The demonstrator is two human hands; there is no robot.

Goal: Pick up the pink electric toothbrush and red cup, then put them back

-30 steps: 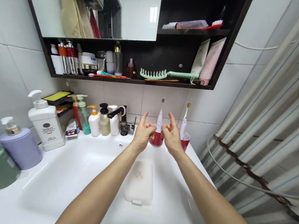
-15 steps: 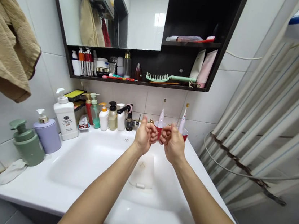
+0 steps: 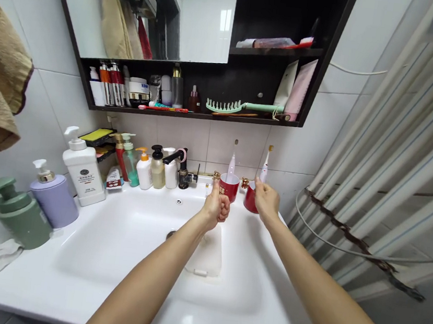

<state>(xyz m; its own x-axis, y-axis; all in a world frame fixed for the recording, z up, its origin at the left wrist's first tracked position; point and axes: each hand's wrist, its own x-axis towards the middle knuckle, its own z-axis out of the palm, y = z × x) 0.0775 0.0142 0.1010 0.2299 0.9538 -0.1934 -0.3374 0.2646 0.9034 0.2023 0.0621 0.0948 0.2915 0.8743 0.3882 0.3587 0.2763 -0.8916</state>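
Observation:
Over the basin's far part, my left hand [image 3: 216,206] is curled into a loose fist with the thumb up, holding nothing visible. It is just in front of the left red cup [image 3: 229,189], where an electric toothbrush [image 3: 232,166] stands. My right hand [image 3: 267,200] is at the right red cup [image 3: 250,198], its fingers curled together by the rim and covering part of it. A second electric toothbrush [image 3: 265,169] rises from that cup, its lower handle behind my fingers. Whether these fingers touch the cup or the toothbrush is hidden.
A white sink [image 3: 119,245] holds a pale flat rectangular item [image 3: 204,258]. The black faucet [image 3: 184,171] stands at the back, with several pump bottles [image 3: 144,169] to its left. Above hangs a dark shelf [image 3: 190,116] with a green hairbrush [image 3: 242,107]. White pipes [image 3: 377,166] run along the right.
My right hand has moved right, away from my left, to the right cup. My left hand is slightly lower in view. The view has shifted a little, and both red cups now show more fully.

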